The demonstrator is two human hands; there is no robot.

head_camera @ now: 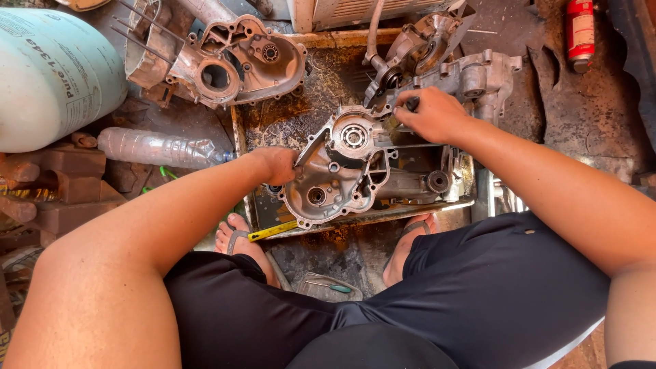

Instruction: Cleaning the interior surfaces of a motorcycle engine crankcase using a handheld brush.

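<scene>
At the centre of the frame a grey engine casing half lies in a rusty, oil-stained metal tray; the left hand clamps the casing's left rim, fingertips hidden behind the edge; the right hand is closed around something small and brownish at the casing's upper right — possibly a brush, too covered to tell. A second casing sits upper left; a crushed plastic bottle lies left of the tray; a red canister is cut off at the upper right corner.
</scene>
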